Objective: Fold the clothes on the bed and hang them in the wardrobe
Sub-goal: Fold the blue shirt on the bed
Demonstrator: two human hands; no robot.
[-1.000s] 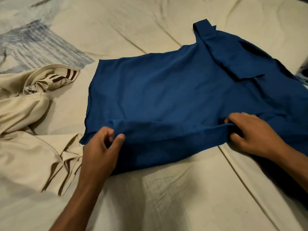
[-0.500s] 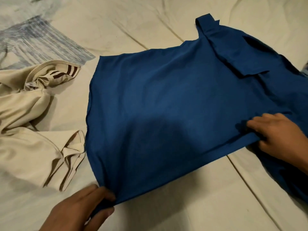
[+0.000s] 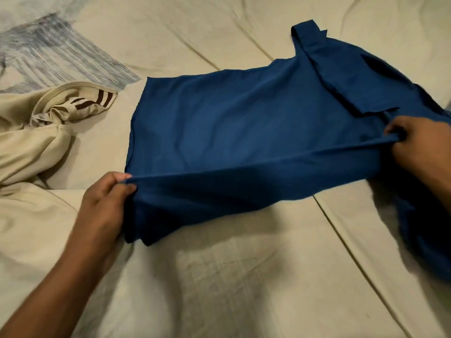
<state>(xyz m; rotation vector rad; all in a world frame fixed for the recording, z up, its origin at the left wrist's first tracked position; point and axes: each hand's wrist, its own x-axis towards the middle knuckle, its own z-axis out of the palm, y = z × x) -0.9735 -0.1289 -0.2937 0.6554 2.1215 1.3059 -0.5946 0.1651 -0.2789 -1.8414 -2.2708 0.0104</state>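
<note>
While I am watching the head view, my left hand and right hand are each pinching the near fold of the blue shirt, which is lying on the cream bedsheet. I am judging that even tension will keep the crease straight. Thin, limp, matte cloth; a crumpled cream garment is lying beside it.
</note>
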